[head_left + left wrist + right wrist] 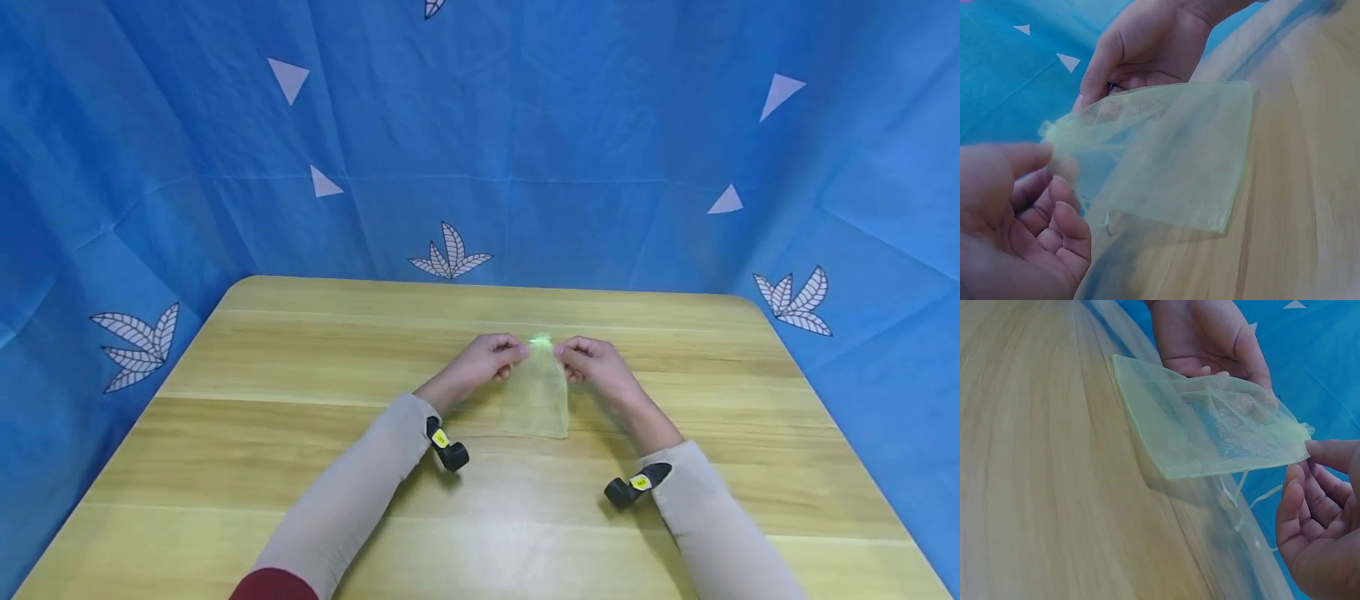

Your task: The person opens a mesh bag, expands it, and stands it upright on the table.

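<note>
A sheer pale-green organza drawstring bag (536, 400) hangs between my two hands over the far middle of the table. Its top is gathered into a bunched neck, and the flat body fans out below. My left hand (486, 360) pinches the left side of the neck between thumb and fingers. On the opposite side, my right hand (597, 367) pinches the neck the same way. In the right wrist view, thin ribbon ends (1239, 494) dangle beneath the bag (1179, 437). Nothing can be made out inside the see-through fabric.
The wood-grain table (262, 467) has rounded far corners. A blue curtain (510, 125) with white triangles and leaf prints closes off the back and both sides. Black cameras (450, 454) are strapped to both wrists over pale sleeves.
</note>
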